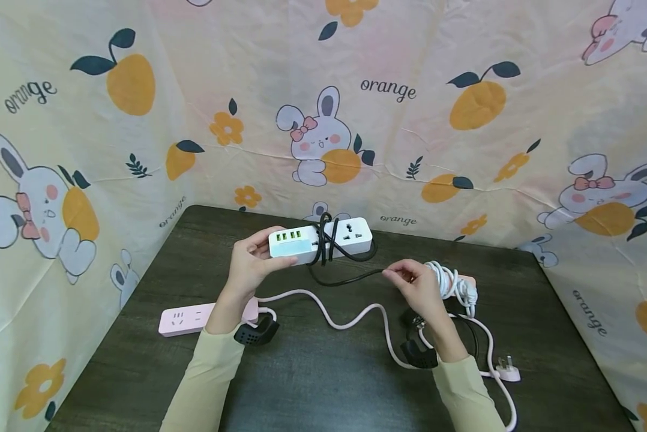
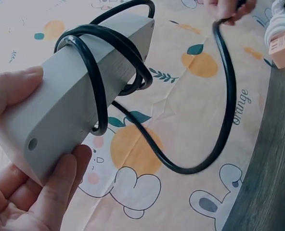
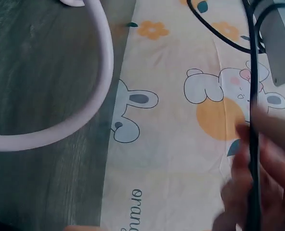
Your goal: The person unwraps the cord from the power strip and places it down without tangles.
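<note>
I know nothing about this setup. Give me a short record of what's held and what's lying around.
Left hand: grips white power strip
Right hand: pinches black cord
Cord state: looped around the strip, slack between hands
Surface: dark table
Left side: pink power strip, partly hidden by forearm
Right side: coiled white cord, pale plug

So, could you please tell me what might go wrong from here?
The black cord is looped around the white power strip, so a pull by the right grip could tighten it or tug the strip from the left grip. Its slack might also snag the pale pink cord on the table.
</note>
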The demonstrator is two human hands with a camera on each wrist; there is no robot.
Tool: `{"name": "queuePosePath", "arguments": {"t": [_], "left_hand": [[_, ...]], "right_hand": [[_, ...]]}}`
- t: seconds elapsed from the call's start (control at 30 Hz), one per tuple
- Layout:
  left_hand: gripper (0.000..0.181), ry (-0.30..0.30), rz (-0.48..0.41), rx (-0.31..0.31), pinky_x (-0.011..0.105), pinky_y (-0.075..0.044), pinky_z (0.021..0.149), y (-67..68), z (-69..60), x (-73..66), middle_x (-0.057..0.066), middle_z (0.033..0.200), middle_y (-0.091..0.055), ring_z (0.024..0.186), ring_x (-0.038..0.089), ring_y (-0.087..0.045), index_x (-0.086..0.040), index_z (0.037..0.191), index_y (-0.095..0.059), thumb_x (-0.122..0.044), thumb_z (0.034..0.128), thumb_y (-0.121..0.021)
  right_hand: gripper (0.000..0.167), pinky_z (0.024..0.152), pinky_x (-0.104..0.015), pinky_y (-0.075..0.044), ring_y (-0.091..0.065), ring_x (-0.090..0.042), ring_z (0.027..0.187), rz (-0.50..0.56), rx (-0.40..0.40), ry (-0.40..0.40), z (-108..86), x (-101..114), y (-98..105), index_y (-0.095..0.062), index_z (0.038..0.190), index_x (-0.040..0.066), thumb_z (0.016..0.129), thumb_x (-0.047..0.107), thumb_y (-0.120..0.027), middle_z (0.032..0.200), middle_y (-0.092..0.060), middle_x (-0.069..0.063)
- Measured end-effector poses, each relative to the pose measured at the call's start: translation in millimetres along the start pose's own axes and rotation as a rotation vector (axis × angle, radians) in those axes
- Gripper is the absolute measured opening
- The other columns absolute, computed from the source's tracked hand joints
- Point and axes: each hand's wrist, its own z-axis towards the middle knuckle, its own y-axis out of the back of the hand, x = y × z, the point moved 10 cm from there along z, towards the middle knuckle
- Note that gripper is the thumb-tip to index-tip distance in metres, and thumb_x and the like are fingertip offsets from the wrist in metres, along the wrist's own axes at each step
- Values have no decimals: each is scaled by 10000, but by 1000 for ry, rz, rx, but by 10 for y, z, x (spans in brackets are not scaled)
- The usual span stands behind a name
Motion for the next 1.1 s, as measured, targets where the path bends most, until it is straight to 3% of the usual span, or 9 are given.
{"name": "queuePosePath", "arguments": {"t": [0.1, 0.27, 0.33, 0.43, 0.5, 0.57, 0.8, 0.93, 1.1], "left_hand": [[523, 5, -1, 6, 256, -534, 752, 4, 0, 23, 137, 1014, -623, 858, 158, -626, 131, 1137, -574, 168, 641, -735], [531, 38, 20, 21, 251, -534, 747, 23, -11, 118, 184, 1025, -618, 860, 146, -632, 143, 1140, -567, 170, 638, -737], [533, 53, 39, 21, 248, -533, 750, 41, -17, 159, 202, 1037, -615, 867, 141, -633, 142, 1142, -567, 166, 640, -742], [533, 70, 52, 0, 252, -534, 751, 90, -22, 207, 200, 1050, -610, 871, 141, -635, 122, 1147, -575, 160, 644, -746], [525, 66, 59, -20, 251, -533, 752, 126, -19, 209, 190, 1051, -611, 874, 141, -634, 116, 1147, -578, 153, 651, -747], [518, 61, 52, -43, 250, -533, 754, 166, -15, 201, 174, 1050, -612, 875, 141, -634, 113, 1144, -581, 154, 654, -743], [516, 47, 37, -74, 246, -535, 733, 233, -9, 133, 121, 1027, -623, 860, 138, -628, 115, 1146, -577, 150, 659, -741], [511, 39, 19, -85, 246, -536, 726, 248, -5, 91, 80, 1011, -627, 850, 140, -627, 109, 1153, -576, 147, 669, -735], [514, 17, 9, -94, 240, -532, 737, 253, 8, 32, 63, 1007, -627, 852, 137, -624, 116, 1158, -571, 154, 669, -728]], "right_hand": [[92, 438, -160, -327, -414, -19, 485, 68, -275, -68, 34, -71, 320, -670, 792, -37, 840, 39, -688, 597, -529, 18], [104, 431, -152, -337, -403, -64, 445, 570, -760, 1, -89, -89, 865, -590, 798, -120, 867, -45, -611, 600, -478, -11], [108, 435, -167, -359, -416, -100, 435, 759, -898, 50, -174, -92, 1030, -572, 781, -105, 868, -51, -608, 601, -463, -43], [134, 441, -189, -372, -411, -141, 438, 913, -967, 113, -274, -44, 1214, -551, 773, -88, 874, -28, -615, 615, -451, -93], [151, 442, -202, -371, -399, -169, 450, 985, -930, 159, -318, 7, 1287, -528, 779, -124, 875, -37, -607, 631, -456, -125], [143, 446, -213, -365, -383, -185, 464, 1018, -835, 210, -349, 76, 1320, -520, 795, -160, 880, -64, -584, 643, -476, -146], [83, 432, -236, -292, -387, -183, 493, 963, -344, 369, -444, 245, 1202, -548, 819, -217, 866, -170, -499, 635, -513, -135], [146, 408, -265, -264, -392, -167, 512, 836, -53, 367, -543, 229, 1007, -565, 849, -183, 835, -248, -435, 670, -500, -102], [315, 416, -268, -331, -436, -121, 543, 524, 230, 267, -685, 127, 728, -601, 882, -68, 749, -319, -465, 717, -531, -32]]}}
